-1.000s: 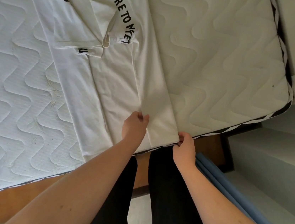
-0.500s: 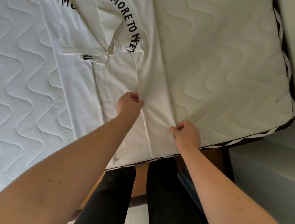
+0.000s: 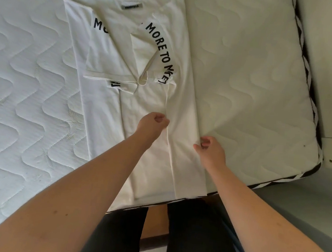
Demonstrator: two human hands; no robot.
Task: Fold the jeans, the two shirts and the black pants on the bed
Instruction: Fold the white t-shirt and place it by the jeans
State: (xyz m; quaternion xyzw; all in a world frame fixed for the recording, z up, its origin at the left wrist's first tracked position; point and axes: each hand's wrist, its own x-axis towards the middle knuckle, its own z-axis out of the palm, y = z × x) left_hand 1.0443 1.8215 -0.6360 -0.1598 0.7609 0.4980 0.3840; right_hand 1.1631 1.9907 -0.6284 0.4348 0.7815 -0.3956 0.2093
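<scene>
Head view: we are midway through folding a white shirt (image 3: pixel 142 106) lying flat on the bed (image 3: pixel 249 83). Our left hand (image 3: pixel 152 125) pinches the folded-in side edge; our right hand (image 3: pixel 210 150) pinches the outer edge. Next, we judge, comes folding hem toward collar.
</scene>
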